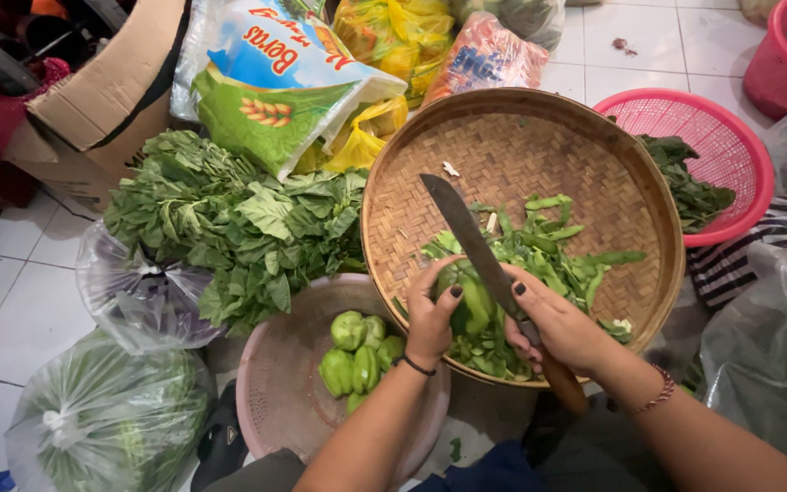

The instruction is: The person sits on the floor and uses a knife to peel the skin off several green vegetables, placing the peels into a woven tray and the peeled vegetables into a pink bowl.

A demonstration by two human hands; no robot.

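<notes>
Over a woven tray [594, 155] of cut greens [548, 251], left fingers [430, 292] clasp a green vegetable [471, 305], right fingers [526, 305] a knife [466, 237].

A heap of loose green leafy stalks [229, 223] lies on clear plastic at left; a torn brown cardboard box [93, 105] stands beyond it; a printed blue-and-green plastic sack [270, 77] leans beside yellow plastic bags [393, 36]; a pink perforated plastic basket [717, 146] holding dark leaves sits at right; a knotted clear bag of greens [102, 419] rests at lower left on the white tiled floor [20, 301].
</notes>
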